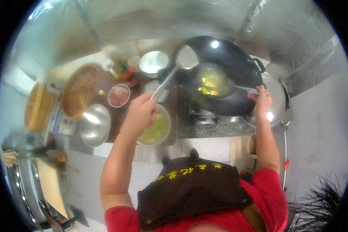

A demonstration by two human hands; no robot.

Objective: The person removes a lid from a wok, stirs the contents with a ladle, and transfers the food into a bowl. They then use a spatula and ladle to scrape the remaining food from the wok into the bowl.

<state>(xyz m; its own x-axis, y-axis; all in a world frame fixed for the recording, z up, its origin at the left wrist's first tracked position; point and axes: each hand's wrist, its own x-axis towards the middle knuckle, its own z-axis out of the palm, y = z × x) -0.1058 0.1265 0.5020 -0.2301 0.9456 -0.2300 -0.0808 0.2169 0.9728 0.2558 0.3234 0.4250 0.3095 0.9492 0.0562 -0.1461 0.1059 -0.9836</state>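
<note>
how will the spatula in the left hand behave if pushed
The spatula probably stays stiff, given its straight, metallic-looking handle. Its broad blade sits well beyond the left hand, so it may feel front-heavy.

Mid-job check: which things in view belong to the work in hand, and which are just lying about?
Part of the job:
wok
yellow and green food in it
spatula in left hand
pale utensil in right hand
perhaps the bowled pinkish pieces

Seemingly just lying about:
steel bowl
white dishes
</note>
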